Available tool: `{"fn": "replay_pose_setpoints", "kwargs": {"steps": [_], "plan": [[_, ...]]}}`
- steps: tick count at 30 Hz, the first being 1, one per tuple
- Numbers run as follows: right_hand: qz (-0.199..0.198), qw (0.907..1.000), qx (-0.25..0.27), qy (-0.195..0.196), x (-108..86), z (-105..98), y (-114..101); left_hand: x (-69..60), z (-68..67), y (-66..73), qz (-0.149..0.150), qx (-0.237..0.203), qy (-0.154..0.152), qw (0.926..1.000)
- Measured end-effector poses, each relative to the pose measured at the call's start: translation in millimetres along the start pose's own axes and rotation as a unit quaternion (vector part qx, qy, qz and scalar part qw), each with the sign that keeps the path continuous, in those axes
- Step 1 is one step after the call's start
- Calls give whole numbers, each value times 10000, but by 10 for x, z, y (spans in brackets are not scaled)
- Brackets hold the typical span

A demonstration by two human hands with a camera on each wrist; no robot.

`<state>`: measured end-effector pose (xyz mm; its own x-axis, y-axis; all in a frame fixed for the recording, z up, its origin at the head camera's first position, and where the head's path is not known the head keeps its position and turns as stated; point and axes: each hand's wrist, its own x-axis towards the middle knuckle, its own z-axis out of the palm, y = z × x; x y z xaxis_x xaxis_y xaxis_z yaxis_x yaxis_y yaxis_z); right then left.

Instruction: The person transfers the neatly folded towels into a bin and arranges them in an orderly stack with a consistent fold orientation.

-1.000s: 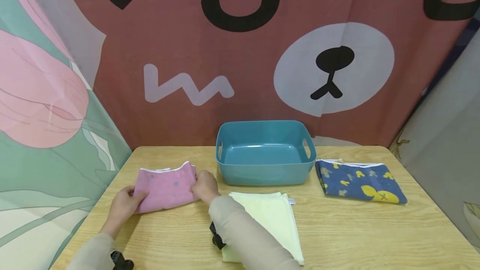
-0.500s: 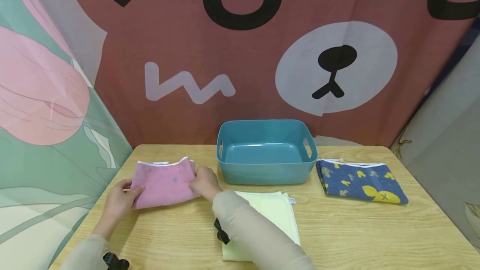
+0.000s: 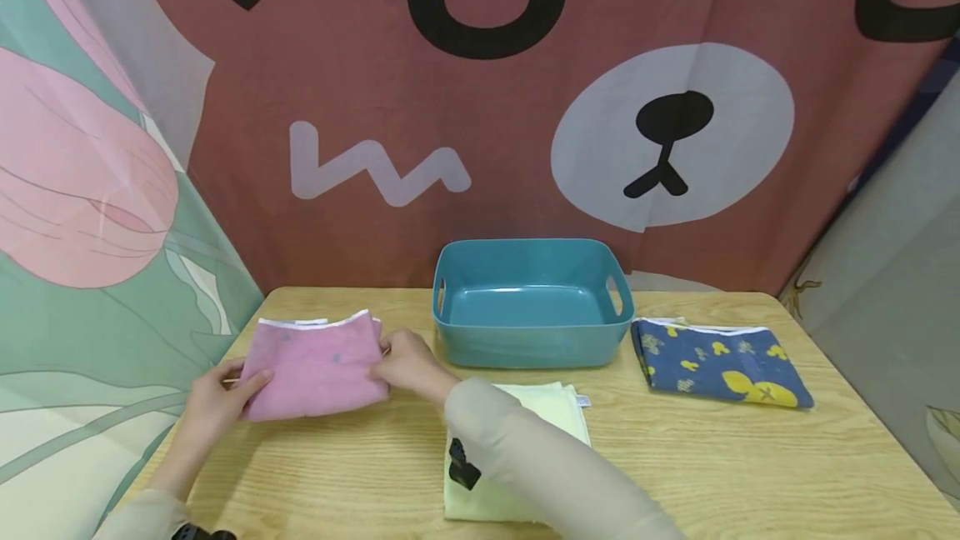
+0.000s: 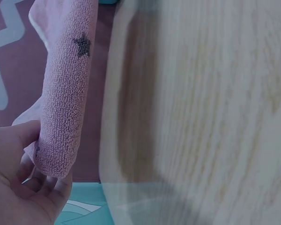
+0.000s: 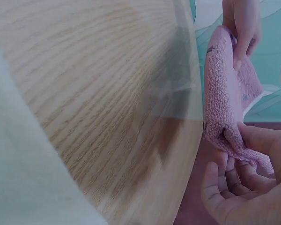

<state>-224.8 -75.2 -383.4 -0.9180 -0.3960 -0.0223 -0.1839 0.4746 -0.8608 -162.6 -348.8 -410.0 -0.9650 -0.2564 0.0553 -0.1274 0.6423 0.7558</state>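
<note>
A folded pink towel (image 3: 318,369) with small grey stars and a white edge is held up at the table's left side. My left hand (image 3: 213,398) pinches its left end, thumb in front and fingers behind. At the other end my right hand (image 3: 412,367) grips the towel between thumb and fingers. In the left wrist view the towel (image 4: 65,98) hangs above the tabletop, its fold downward. The right wrist view shows its layered end (image 5: 225,126) between my right thumb and fingers.
A teal basin (image 3: 532,348) with handle holes stands at the back middle. In front of it lies a folded pale yellow towel (image 3: 487,490), partly under my right sleeve (image 3: 555,457). A folded blue towel with yellow print (image 3: 720,365) lies to the right on the wooden table (image 3: 712,473).
Both hands have shifted left with the pink towel between them, and it has risen slightly. The basin and the other two towels have stayed where they were.
</note>
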Motion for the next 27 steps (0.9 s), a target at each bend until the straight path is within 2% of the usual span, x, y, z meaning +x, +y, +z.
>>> {"fn": "replay_pose_setpoints", "kwargs": {"steps": [4,13,23,27], "plan": [[-132,9998,107,-97,-98,-50,-37,-38,-36,40,96,12,85,9999],[-343,9987,370,-70,-219,-74,-33,-118,-73,129,-15,-17,58,10000],[-578,9969,539,-19,-363,-102,11,-245,-73,246,277,66,133,9995],[-573,9969,544,-63,-441,-123,19,-299,-73,279,276,90,66,9996]]}}
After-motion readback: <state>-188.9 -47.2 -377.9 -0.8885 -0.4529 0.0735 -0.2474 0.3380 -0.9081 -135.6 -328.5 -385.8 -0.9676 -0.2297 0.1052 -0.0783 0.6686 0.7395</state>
